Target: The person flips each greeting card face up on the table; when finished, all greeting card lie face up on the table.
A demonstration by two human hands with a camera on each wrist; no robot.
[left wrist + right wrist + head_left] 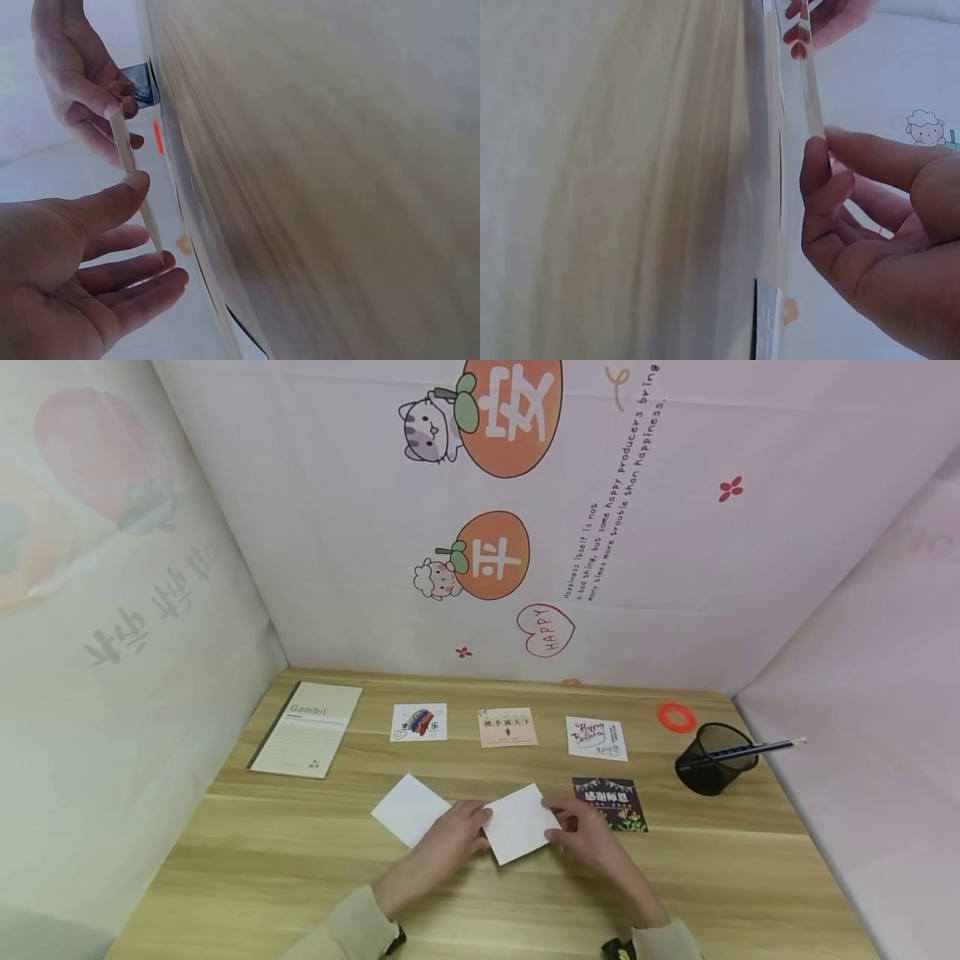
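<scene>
A plain white square card (522, 825) is held between the two hands, tilted, with its blank face up. My left hand (453, 833) pinches its left edge; in the left wrist view the thumb (135, 182) presses one face while fingertips touch the other side. On the opposite edge, my right hand (591, 837) pinches the card between thumb and curled fingers, as the right wrist view also shows. Seen edge-on, the card (812, 97) is thin and raised off the table. Another blank white card (408, 810) lies beside the left hand, partly covered by it.
Across the back lie a rainbow-drawing card (418, 722), a pink card (508, 727) and a Happy Birthday card (597, 739). A dark card (611, 802) lies behind the right hand. A notebook (307, 731) sits left; a red ring (677, 717) and black mesh pen cup (705, 772) stand right.
</scene>
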